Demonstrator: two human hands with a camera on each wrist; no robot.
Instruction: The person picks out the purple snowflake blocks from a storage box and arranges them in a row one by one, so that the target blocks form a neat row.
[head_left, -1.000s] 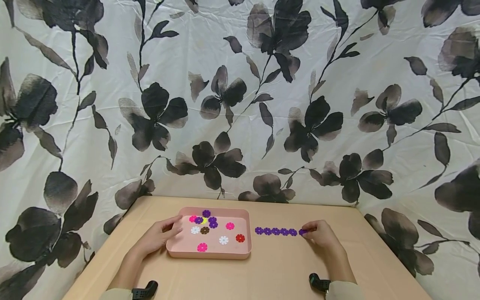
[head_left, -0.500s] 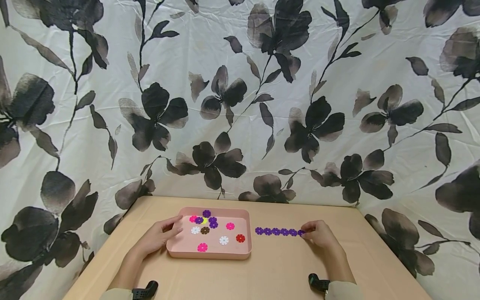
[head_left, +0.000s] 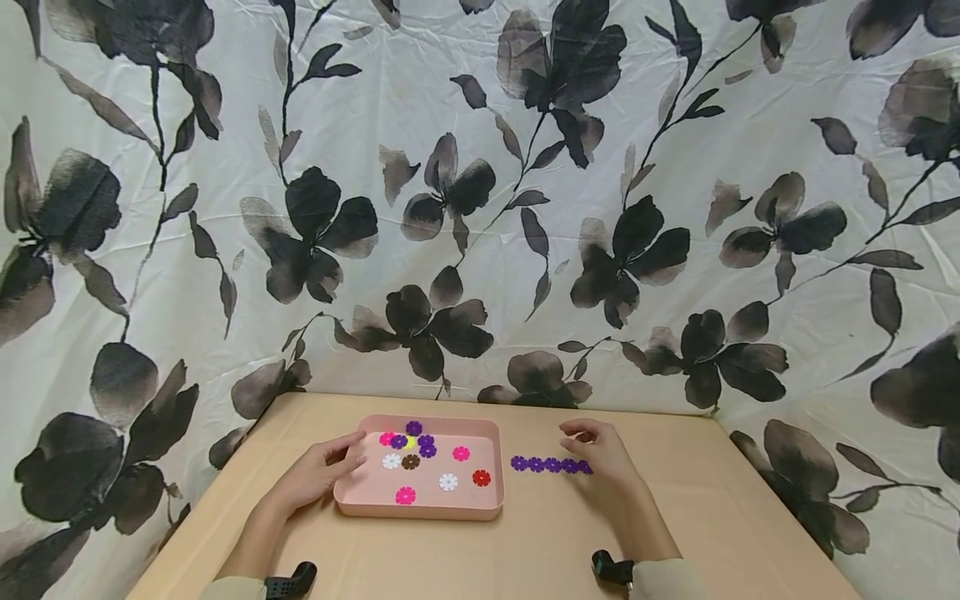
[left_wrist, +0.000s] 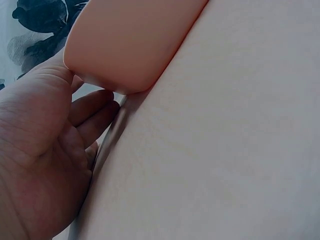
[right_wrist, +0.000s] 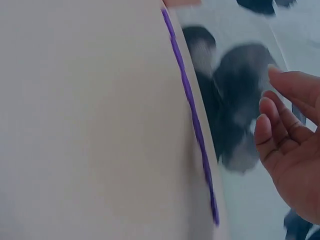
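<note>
On the table lies a straight row of flat purple flower-shaped pieces (head_left: 552, 465), seen edge-on as a thin purple line in the right wrist view. Over the row's right end, my right hand (head_left: 609, 460) hovers with fingers loosely bent and nothing between them; the gap from thumb to fingers shows in the right wrist view. My left hand (head_left: 318, 472) holds the pink tray (head_left: 420, 511) at its left side, thumb over the rim and fingertips against the outer wall. The tray's corner hides the thumb in the left wrist view.
Inside the tray lie loose flower-shaped pieces: several purple ones (head_left: 427, 451), pink (head_left: 405, 496), white (head_left: 447, 482), red (head_left: 481, 477), brown (head_left: 410, 462) and yellow. The tan table (head_left: 525, 558) ends at a floral cloth (head_left: 465, 250) hanging behind it.
My right hand has let go of the purple flower-shaped piece at the row's right end and moved left and slightly up, over the row. The left hand and tray stay put.
</note>
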